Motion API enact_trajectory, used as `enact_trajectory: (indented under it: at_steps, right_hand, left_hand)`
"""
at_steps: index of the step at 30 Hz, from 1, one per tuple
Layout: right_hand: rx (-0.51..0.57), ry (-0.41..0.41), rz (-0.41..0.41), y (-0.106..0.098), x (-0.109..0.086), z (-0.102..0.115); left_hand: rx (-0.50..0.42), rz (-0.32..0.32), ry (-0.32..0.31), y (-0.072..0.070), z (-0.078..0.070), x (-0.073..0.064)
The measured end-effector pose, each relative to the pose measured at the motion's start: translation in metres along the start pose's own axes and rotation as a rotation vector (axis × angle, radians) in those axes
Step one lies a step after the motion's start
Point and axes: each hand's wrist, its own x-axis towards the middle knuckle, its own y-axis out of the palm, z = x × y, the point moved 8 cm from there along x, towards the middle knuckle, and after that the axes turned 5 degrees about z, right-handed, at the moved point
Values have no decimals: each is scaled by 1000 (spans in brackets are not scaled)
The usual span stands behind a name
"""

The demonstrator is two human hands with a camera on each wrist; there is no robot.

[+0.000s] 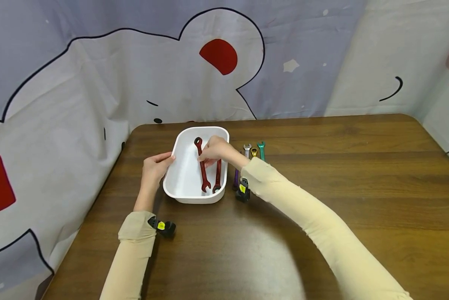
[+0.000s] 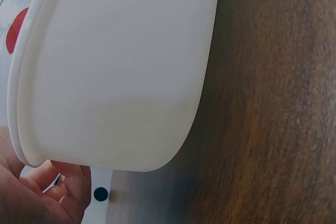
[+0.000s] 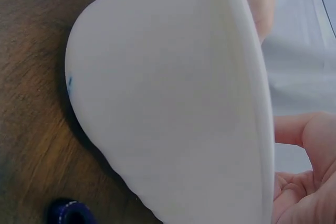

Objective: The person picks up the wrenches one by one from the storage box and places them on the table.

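A white plastic tray [image 1: 183, 183] stands on the table, and my left hand [image 1: 154, 168] grips its left rim, thumb on top and fingers underneath. The left wrist view shows those fingers [image 2: 73, 187] curled below the lip of the tray. Reaching over the right rim, my right hand [image 1: 214, 151] pinches a dark red wrench [image 1: 204, 177] near its middle, inside the tray. A second red wrench [image 1: 218, 177] lies beside it along the right wall, its upper part hidden by the hand. In the right wrist view the tray wall hides the wrenches.
Just right of the tray lie several wrenches: a silver one [image 1: 247, 149], a gold one [image 1: 254, 151], a green one [image 1: 262, 151] and a purple one [image 1: 236, 179], partly covered by my right wrist. A patterned cloth [image 1: 303, 62] hangs behind the table's back edge.
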Motion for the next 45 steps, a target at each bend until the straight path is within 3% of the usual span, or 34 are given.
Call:
enact_trajectory:
  at_steps: [15,36,45]
  right_hand:
    - [65,-44,-31,-3,-14,-3]
    - [113,-69,-159,-26,-34,-13]
    - [229,-86,-143,-33,-41,-17]
  left_hand:
    - [-11,-2,0,-1,0,-2]
    - [-9,-11,18,-1,0,0]
    - [-19,-6,19,-1,0,0]
